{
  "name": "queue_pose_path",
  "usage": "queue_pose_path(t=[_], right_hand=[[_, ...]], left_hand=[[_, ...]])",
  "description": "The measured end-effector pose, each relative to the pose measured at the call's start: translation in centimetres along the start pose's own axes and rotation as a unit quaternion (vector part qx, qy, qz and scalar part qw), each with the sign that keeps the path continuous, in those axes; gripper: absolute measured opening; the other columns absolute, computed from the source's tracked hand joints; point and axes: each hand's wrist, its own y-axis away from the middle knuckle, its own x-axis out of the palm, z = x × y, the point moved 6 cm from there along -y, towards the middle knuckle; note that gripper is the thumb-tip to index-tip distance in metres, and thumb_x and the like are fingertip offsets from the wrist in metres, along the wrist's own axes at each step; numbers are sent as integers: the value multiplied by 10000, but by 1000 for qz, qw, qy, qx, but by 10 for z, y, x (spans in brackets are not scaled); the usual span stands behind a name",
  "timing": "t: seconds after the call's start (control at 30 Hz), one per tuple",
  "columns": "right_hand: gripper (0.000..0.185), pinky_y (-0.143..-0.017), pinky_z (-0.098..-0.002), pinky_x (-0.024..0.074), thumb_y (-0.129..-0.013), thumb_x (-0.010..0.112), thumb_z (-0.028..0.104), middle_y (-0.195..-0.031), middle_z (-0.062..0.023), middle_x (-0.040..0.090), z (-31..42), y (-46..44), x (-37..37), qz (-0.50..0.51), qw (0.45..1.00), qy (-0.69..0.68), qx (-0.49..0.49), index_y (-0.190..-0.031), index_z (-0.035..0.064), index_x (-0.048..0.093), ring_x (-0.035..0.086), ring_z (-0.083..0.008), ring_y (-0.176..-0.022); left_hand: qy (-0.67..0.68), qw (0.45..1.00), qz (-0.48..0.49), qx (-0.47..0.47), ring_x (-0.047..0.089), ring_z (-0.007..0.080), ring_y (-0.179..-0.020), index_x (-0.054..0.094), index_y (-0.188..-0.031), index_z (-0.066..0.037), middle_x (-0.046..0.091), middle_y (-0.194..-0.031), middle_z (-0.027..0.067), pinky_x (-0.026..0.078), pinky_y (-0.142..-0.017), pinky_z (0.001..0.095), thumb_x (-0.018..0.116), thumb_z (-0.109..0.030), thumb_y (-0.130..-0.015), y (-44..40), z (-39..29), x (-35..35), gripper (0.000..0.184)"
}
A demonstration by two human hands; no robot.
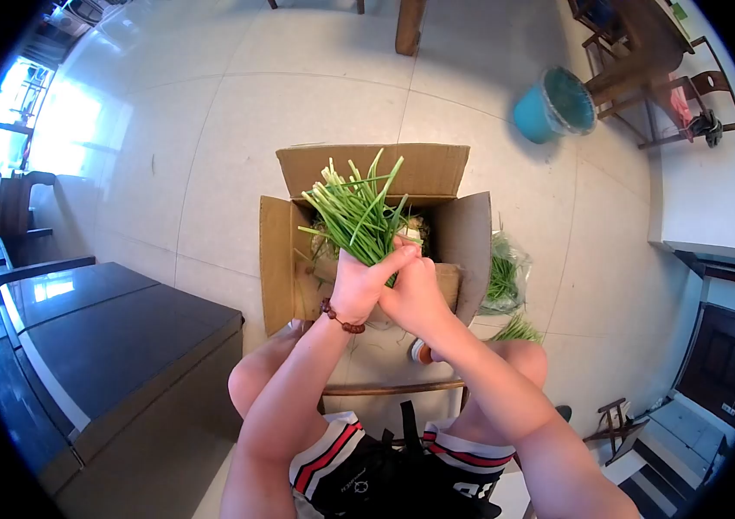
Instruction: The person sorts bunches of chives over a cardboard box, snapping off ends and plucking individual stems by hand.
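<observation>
A bunch of chives point(354, 208), green stalks with paler cut ends, stands up over an open cardboard box point(373, 170). My left hand point(364, 281), with a beaded bracelet at the wrist, is closed around its lower part. Against it, my right hand point(415, 284) grips the same bunch, fingers curled and thumbs close together. My hands hide the lower end of the stalks. Inside the box, partly covered by my arms and the bunch, there is loose plant matter that I cannot make out well.
Right of the box lies a clear plastic bag point(506, 272) of green stalks, with more loose stalks point(519, 329) below it. A blue bucket point(549, 108) stands farther off on the tiled floor. A dark cabinet point(125, 337) is at the left, and wooden furniture point(644, 52) at upper right.
</observation>
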Motion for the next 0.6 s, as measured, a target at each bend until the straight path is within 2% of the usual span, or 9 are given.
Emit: queue_pose_path(t=[0.1, 0.17, 0.2, 0.27, 0.3, 0.37, 0.4, 0.47, 0.6], right_hand=[[304, -696, -425, 553, -794, 714, 110, -832, -258, 688, -2, 0, 6, 64, 996, 35, 53, -1043, -54, 655, 696, -398, -742], [365, -780, -388, 550, -795, 743, 152, -994, -244, 699, 6, -1, 5, 195, 967, 58, 155, -1057, -81, 641, 717, -361, -899], [365, -780, -388, 550, -795, 743, 152, -994, -244, 699, 6, -2, -2, 199, 966, 59, 153, -1057, -81, 641, 717, -361, -899], [380, -734, -410, 552, -785, 808, 234, -895, -257, 692, 21, -5, -18, 220, 974, 51, -5, -956, -77, 671, 707, -348, -789], [414, -812, -374, 552, -801, 818, 242, -946, -204, 716, 28, -12, -32, 192, 978, 32, -72, -1032, -73, 682, 712, -256, -871], [336, -873, -334, 539, -881, 760, 198, -1010, -133, 732, -6, -26, -57, 126, 986, -79, 69, -1107, -44, 702, 684, -176, -939], [288, -867, -323, 536, -916, 729, 186, -1004, -109, 730, -4, -33, -64, 77, 980, -168, 73, -1106, -29, 715, 673, -156, -935], [223, -827, -276, 517, -978, 676, 185, -963, -61, 719, -2, -41, -63, 25, 950, -305, 66, -1070, -8, 740, 646, -114, -885], [179, -730, -253, 474, -947, 716, 145, -843, -8, 677, -14, -32, -45, -2, 917, -390, 87, -1038, -7, 739, 581, -74, -776]], left_hand=[[40, 999, -5, -16, 700, 243, -909, 660, -942, -2, 683, -907, 109, 562, -857, 408, 640, 6, -903, 1, -2, -7, 45], [32, 999, -28, -2, 703, 238, -861, 644, -927, 6, 671, -842, 85, 566, -841, 404, 635, 0, -913, 2, -7, -13, 18], [33, 999, -31, 0, 703, 238, -861, 644, -927, 6, 671, -842, 85, 566, -841, 404, 635, 0, -913, 3, -9, -15, 18], [48, 998, -37, 25, 706, 182, -763, 650, -893, 16, 681, -793, 62, 576, -739, 330, 668, -18, -932, 7, -18, -20, 55], [49, 998, -38, 25, 706, 182, -763, 650, -893, 16, 681, -793, 62, 576, -739, 330, 668, -18, -932, 10, -21, -22, 55], [-11, 999, -45, -19, 691, 182, -688, 631, -866, 11, 659, -767, 57, 567, -672, 333, 656, -10, -941, 16, -17, -24, 82], [33, 998, -38, -28, 651, 157, -606, 641, -894, 16, 653, -767, 49, 537, -573, 320, 669, -7, -931, 20, -8, -22, 52], [10, 998, -18, -58, 632, 143, -588, 644, -901, 20, 652, -770, 45, 523, -542, 307, 678, -9, -925, 26, -7, -14, 51], [-19, 994, 19, -104, 589, 105, -544, 653, -917, 23, 652, -779, 36, 492, -482, 278, 709, -28, -908, 33, 5, -7, 77]])
